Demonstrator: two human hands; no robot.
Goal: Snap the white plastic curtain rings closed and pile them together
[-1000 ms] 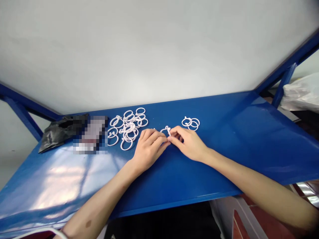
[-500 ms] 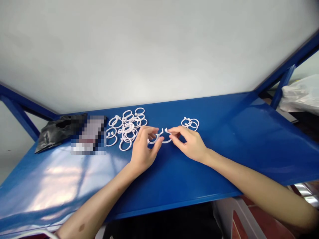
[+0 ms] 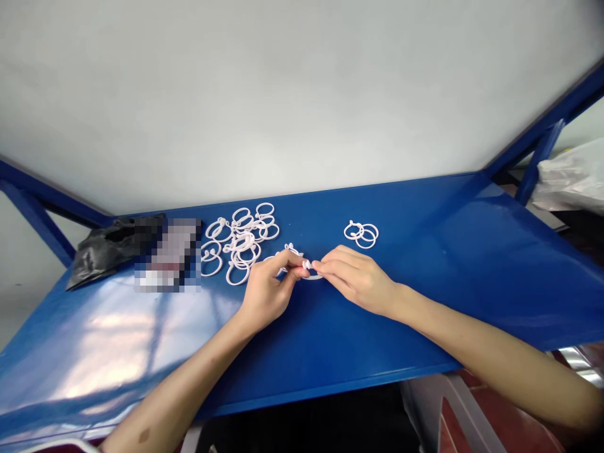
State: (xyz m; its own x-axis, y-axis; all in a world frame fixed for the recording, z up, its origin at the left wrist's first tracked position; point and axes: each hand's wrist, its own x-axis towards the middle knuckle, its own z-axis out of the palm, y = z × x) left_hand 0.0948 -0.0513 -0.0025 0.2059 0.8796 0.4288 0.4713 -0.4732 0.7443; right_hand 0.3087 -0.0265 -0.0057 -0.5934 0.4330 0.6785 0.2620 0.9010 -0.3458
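A white plastic ring [image 3: 313,277] with small knobbed ends is held just above the table between my two hands. My left hand [image 3: 270,284] pinches one end of it between thumb and fingertips. On the other side, the closed fingertips of my right hand [image 3: 365,278] grip the same ring. The ring's ends meet or nearly meet between the fingers, which hide part of them. Partly behind my left hand lies another white ring [image 3: 293,250]. A jumbled pile of similar rings [image 3: 245,242] lies left of my hands, and a small group [image 3: 365,234] lies beyond my right hand.
On the left side of the blue table [image 3: 377,340] lie a black plastic bag [image 3: 101,251] and a blurred-out flat object [image 3: 170,251]. Blue frame bars [image 3: 540,157] rise at both ends, and a pale wall [image 3: 302,94] stands behind. A translucent bag [image 3: 573,176] is at far right.
My hands have come closer together, and my left fingers have closed on the ring's end. The ring's ends, apart before, are now close together. A ring behind my left hand shows more.
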